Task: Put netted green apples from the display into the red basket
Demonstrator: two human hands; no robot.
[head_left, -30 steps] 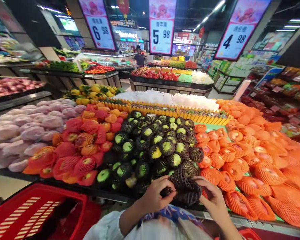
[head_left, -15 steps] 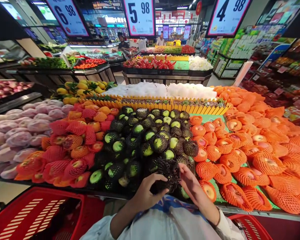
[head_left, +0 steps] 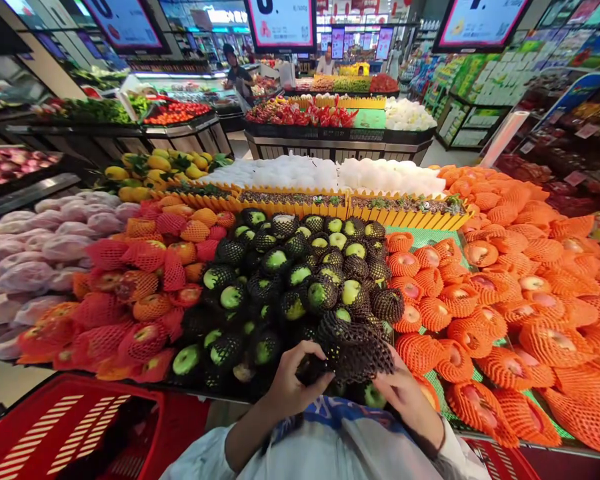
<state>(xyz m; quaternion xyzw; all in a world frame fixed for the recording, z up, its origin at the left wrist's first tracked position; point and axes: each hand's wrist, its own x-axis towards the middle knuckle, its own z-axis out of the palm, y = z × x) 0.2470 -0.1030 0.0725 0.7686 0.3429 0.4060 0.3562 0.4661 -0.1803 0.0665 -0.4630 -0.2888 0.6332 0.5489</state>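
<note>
A black foam fruit net (head_left: 357, 350) is stretched sideways between my two hands, just above the front of the green apples. My left hand (head_left: 293, 381) curls its thumb and fingers around the net's left end. My right hand (head_left: 411, 398) grips the right end, its fingertips partly hidden by the mesh. Whether a fruit is inside the net I cannot tell. Behind and to the left lie many green apples (head_left: 276, 260) in black nets. One green apple (head_left: 375, 396) shows below the net, close to my right hand.
Fruit in orange nets (head_left: 503, 320) slopes along the right; red-netted fruit (head_left: 147, 337) and pale wrapped fruit (head_left: 27, 277) lie left. A yellow fence (head_left: 410, 212) runs behind the apples. A red basket (head_left: 153, 417) stands at lower left. Two people are in the background.
The bunched black net has been drawn out wide to the right. My right hand has moved right and down, closing on the net's end. The view has tilted slightly down.
</note>
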